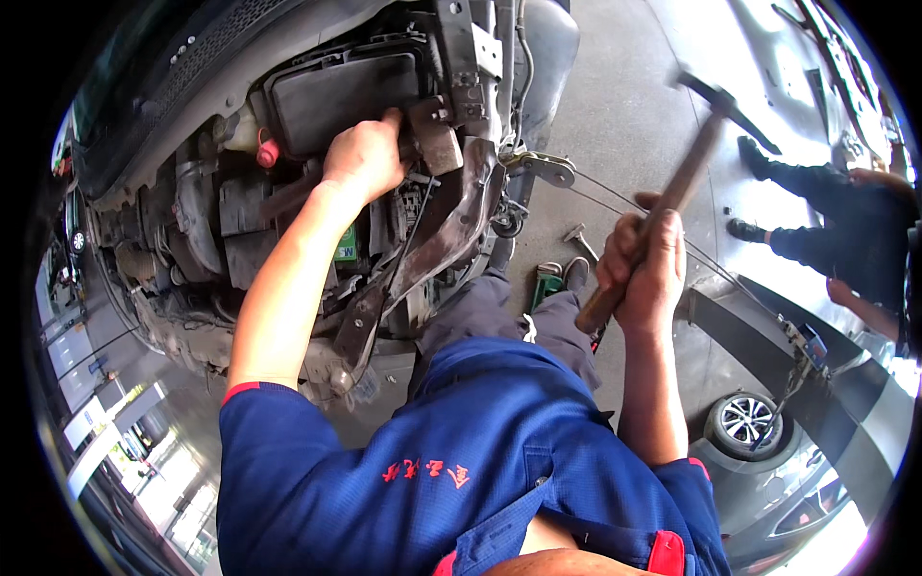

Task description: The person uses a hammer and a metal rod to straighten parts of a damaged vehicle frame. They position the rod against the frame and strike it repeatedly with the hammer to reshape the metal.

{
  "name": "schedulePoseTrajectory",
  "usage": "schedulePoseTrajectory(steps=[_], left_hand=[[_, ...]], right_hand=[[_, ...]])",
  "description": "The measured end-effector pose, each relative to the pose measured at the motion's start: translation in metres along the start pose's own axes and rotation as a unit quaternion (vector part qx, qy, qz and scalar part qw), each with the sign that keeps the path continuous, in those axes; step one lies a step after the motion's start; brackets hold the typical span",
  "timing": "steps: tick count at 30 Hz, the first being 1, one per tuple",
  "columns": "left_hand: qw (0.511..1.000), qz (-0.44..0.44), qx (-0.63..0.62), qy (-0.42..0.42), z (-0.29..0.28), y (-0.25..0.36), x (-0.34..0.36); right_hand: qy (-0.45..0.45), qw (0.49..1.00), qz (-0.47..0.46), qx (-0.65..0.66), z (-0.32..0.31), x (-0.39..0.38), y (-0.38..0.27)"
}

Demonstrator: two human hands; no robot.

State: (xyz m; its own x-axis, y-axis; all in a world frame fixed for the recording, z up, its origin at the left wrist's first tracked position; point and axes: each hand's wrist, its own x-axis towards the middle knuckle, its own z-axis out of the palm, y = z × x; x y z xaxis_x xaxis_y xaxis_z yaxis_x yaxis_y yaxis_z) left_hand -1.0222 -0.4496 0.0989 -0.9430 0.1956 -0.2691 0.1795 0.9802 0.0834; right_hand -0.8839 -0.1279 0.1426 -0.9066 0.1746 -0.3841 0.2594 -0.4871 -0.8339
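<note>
My right hand (645,264) is wrapped round the wooden handle of a hammer (693,168), raised beside the car front. Its dark steel head, slightly blurred, points up and away from me. My left hand (367,161) reaches into the engine bay, closed at the left side of a worn, rusty metal block (437,136). The block sits against the bent front frame rail (461,206); the fingers' far side is hidden. Just right of the rail, a metal pulling clamp (552,171) grips the car body, with a taut cable (715,264) running from it toward the lower right.
A black box cover (346,91) and a red-capped reservoir (267,151) lie near my left arm. Another hammer (580,238) and a green tool (545,283) are by my feet. A person (845,221) is at the right. A grey beam (768,322) and a wheel (747,422) stand lower right.
</note>
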Motion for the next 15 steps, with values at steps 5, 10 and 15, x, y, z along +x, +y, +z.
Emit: schedulePoseTrajectory(steps=[5,10,15], left_hand=[[1.0,0.005,-0.013,0.001,0.004,0.003,0.007],[1.0,0.015,-0.018,0.016,0.007,-0.001,0.003],[1.0,0.007,-0.024,0.016,0.007,0.003,0.004]], right_hand=[[-0.12,0.963,0.221,-0.094,0.048,-0.014,0.04],[-0.051,0.982,0.109,-0.144,0.009,-0.004,0.013],[0.108,0.989,-0.065,0.073,0.016,0.001,0.031]])
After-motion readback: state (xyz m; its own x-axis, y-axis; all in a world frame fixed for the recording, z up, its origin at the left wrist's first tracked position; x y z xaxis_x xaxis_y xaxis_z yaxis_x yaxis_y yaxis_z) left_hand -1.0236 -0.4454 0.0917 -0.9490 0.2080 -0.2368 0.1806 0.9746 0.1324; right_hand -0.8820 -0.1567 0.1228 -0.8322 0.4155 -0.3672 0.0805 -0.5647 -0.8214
